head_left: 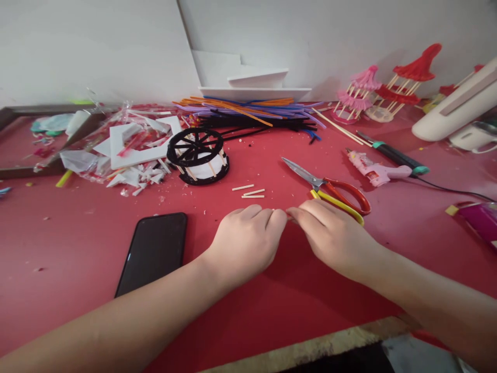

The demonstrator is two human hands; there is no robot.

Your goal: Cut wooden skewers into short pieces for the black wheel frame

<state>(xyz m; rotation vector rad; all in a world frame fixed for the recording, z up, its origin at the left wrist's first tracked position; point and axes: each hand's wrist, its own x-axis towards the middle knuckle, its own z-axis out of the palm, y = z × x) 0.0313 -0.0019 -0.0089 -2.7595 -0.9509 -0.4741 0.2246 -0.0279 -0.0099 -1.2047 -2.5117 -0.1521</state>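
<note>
My left hand [248, 235] and my right hand [336, 233] are closed, their fingertips meeting above the red table. Whatever they pinch is hidden behind the fingers. Just beyond them lie 3 short pale wooden sticks [253, 196]. Scissors [344, 198] with one red and one yellow handle rest open beside my right hand, partly behind it. Farther back on the left stands a small round frame [196, 145], with a black fuzzy spoked wheel on top, pale stick posts and a white base edged in black. A black phone [157, 254] lies left of my left hand.
White foam scraps [143, 155] and plastic wrappers pile up at the back left. Colored pipe cleaners [248, 110] lie along the wall. On the right are a pink glue gun [378, 168], a black-and-green corded tool [399, 158], and pink [355, 96] and red [413, 72] stick models.
</note>
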